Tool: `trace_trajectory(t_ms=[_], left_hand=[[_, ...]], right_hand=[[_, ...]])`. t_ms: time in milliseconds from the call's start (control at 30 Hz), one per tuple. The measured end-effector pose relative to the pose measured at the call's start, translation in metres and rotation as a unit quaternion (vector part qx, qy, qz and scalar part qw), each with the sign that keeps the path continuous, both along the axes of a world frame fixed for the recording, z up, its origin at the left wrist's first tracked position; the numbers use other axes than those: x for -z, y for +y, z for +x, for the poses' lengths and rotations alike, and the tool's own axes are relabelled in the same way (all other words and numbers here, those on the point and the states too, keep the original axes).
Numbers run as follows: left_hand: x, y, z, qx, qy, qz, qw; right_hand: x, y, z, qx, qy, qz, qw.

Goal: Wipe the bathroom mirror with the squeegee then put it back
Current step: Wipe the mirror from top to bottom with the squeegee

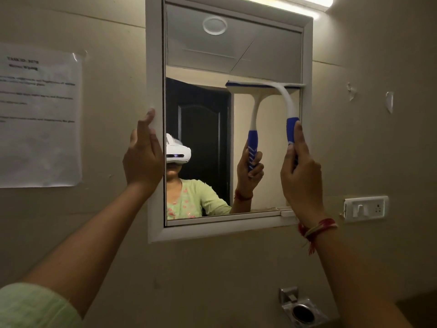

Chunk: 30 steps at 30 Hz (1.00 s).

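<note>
And there it was: the squeegee sat up high on the mirror. Its blade lay level across the right-hand part of the glass, and its right end touched the inner edge of the white frame. From the blade the white neck curved down and out toward the camera into a blue handle. That was where the right hand gripped it, fingers curled round the lower part of the handle and thumb laid straight up along the blue section. So the blade sat well above the grip, with the hand below it, in front of the frame's right side. A red and pale thread band circled that wrist.

Over on the other side, the left hand rested against the frame's left edge. Its fingers were straight and together, pointing up, and held nothing. A pale green sleeve showed in the bottom left corner.

The glass doubled the tool, showing a second blue handle and a second gripping hand. It also showed a dark door behind the person, who wore a white headset.

Around the mirror:
- A printed sheet of paper was taped to the wall on the left, its text too blurred to read.
- A switch plate sat to the right.
- A lit tube light ran above.
- A metal holder was fixed to the wall below.
</note>
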State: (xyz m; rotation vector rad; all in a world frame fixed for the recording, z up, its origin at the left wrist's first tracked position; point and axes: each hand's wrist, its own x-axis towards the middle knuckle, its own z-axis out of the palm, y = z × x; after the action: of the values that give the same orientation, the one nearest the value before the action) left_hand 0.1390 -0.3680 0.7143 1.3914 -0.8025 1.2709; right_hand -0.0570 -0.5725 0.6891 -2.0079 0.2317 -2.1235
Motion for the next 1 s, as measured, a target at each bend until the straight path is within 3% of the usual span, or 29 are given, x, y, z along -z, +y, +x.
trace_trajectory(t_ms=[1000], left_hand=[[0.000,-0.001,-0.002,-0.039,-0.030,-0.004,0.999]], right_hand=[[0.120,0.007,-0.002,-0.035,0.047,0.031,0.998]])
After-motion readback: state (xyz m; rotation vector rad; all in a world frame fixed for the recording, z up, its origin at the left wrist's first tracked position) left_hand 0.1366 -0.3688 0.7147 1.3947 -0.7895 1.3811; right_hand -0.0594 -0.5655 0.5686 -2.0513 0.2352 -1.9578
